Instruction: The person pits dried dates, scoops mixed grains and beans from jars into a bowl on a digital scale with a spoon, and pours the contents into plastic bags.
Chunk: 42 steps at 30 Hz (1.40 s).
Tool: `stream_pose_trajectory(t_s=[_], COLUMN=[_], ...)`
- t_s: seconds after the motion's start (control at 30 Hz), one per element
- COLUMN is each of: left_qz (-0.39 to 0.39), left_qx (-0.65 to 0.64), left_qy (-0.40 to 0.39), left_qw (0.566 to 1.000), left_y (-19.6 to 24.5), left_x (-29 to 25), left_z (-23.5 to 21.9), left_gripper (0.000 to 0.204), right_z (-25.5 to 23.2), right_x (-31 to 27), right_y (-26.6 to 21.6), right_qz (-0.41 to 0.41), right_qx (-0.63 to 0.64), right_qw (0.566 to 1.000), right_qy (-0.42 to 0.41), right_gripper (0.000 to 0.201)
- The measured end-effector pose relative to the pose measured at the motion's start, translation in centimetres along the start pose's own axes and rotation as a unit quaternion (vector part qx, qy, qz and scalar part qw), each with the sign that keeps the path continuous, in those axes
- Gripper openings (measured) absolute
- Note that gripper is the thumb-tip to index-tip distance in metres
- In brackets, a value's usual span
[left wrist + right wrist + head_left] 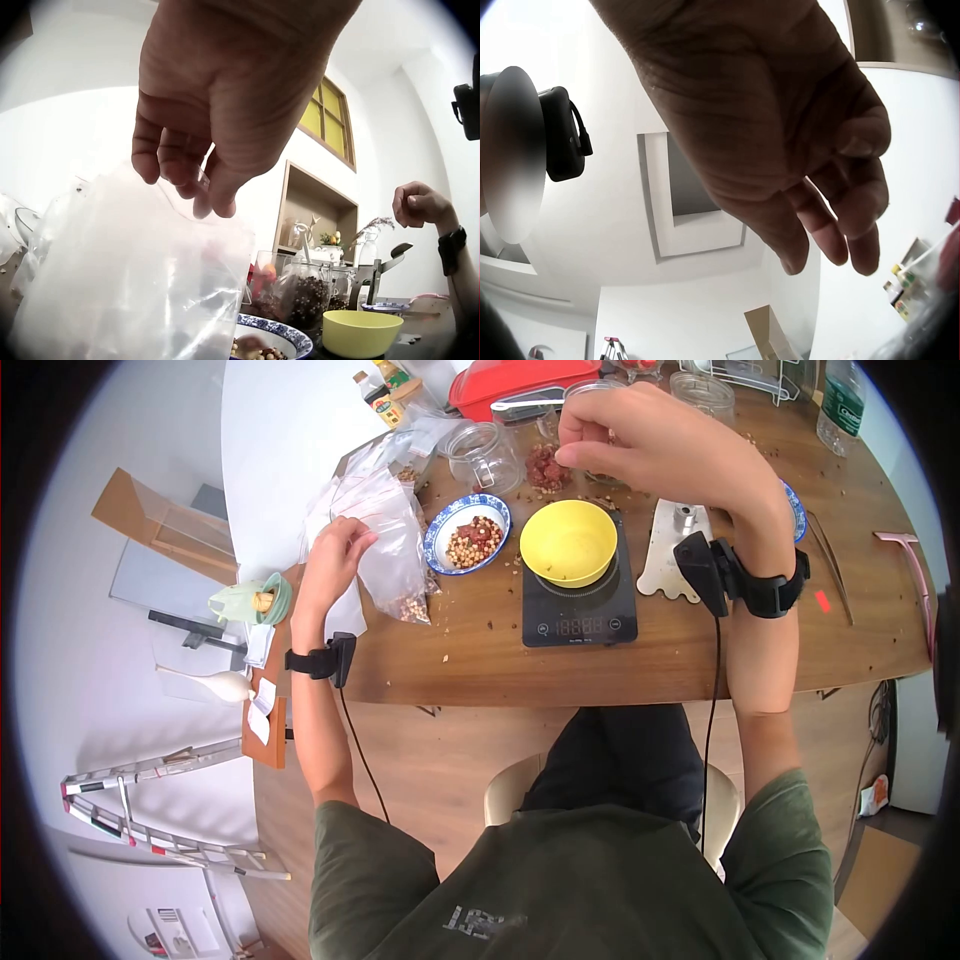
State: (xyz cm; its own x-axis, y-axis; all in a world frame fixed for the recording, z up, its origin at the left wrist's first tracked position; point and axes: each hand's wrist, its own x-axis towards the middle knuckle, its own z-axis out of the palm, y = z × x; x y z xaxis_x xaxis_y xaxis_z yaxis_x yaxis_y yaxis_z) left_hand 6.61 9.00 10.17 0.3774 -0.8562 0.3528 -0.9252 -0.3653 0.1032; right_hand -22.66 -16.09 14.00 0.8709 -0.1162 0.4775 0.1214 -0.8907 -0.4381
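Note:
My left hand (338,558) pinches the top edge of a clear plastic bag (392,565). Its fingers (174,154) hang down over the bag in the left wrist view, thumb against the edge. Beans or nuts show at the bag's bottom. Beside it sits a blue-and-white bowl (430,550) holding beans and dark red pieces. A yellow bowl (568,542) stands on a black digital scale (580,630). My right hand (795,142) is raised above the table near the jars, fingers loosely bent and nothing seen in them.
Behind the bowls are a glass jar (484,452), a container of dark red pieces (547,468) and a red lidded box (515,382). A metal tool on a pale board (668,550), tweezers (832,565) and a water bottle (841,410) are on the right. Crumbs dot the tabletop.

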Motion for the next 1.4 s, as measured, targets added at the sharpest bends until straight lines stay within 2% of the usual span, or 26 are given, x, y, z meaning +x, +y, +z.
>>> stream_pose_trajectory(t_s=[0.17,0.27,0.3,0.37,0.43,0.53,0.7,0.8,0.87,0.9,0.97,1.1,1.23,1.4], left_qz=[-0.003,-0.056,-0.057,-0.045,-0.048,-0.031,-0.014,0.004,-0.015,-0.03,-0.035,-0.041,-0.071,-0.086], left_qx=[-0.03,-0.063,-0.064,-0.059,-0.062,-0.134,-0.198,-0.281,-0.319,-0.356,-0.41,-0.474,-0.519,-0.532], left_qy=[0.046,0.107,0.108,0.162,0.181,0.203,0.212,0.21,0.2,0.186,0.152,0.113,0.063,0.032], left_qw=[0.999,0.991,0.99,0.984,0.98,0.969,0.957,0.937,0.926,0.915,0.898,0.872,0.849,0.842], left_y=[1.1,3.4,3.7,4.1,5.4,6.8,8.3,8.8,8.1,7.8,6.8,5.5,5.0,4.4], left_x=[-0.3,-0.3,-0.1,0.5,1.1,2.2,3.7,4.3,4.8,4.9,5.4,5.6,5.1,4.7], left_z=[-2.9,-5.6,-6.1,-7.0,-7.4,-7.6,-6.8,-5.9,-4.9,-4.4,-2.8,0.5,3.4,6.0], left_gripper=[0.016,0.018,0.018,0.019,0.022,0.024,0.025,0.024,0.022,0.021,0.018,0.02,0.021,0.021], right_z=[1.3,1.9,2.2,3.3,4.0,5.1,5.0,3.9,3.3,2.9,2.1,1.5,1.7,2.2], right_x=[0.4,0.6,0.7,1.0,1.3,1.7,1.9,2.1,1.9,1.9,1.8,1.5,1.9,2.3], right_y=[1.1,1.0,0.9,1.2,1.1,0.8,0.6,1.1,1.8,1.9,1.9,2.1,2.4,3.0], right_qz=[-0.013,-0.004,0.004,-0.007,-0.019,0.019,0.019,0.0,-0.037,-0.041,0.008,0.029,0.057,0.078], right_qx=[0.002,0.005,0.008,-0.008,-0.024,-0.018,-0.03,-0.004,-0.017,-0.018,-0.037,-0.013,-0.057,-0.047], right_qw=[1.0,1.0,0.999,0.999,0.999,0.991,0.99,0.994,0.998,0.998,0.999,0.999,0.997,0.996], right_qy=[-0.006,-0.027,-0.035,-0.039,-0.042,-0.13,-0.139,-0.107,-0.044,-0.047,-0.016,0.025,0.016,-0.002], right_gripper=[0.016,0.018,0.019,0.021,0.023,0.031,0.03,0.024,0.018,0.018,0.02,0.019,0.02,0.019])
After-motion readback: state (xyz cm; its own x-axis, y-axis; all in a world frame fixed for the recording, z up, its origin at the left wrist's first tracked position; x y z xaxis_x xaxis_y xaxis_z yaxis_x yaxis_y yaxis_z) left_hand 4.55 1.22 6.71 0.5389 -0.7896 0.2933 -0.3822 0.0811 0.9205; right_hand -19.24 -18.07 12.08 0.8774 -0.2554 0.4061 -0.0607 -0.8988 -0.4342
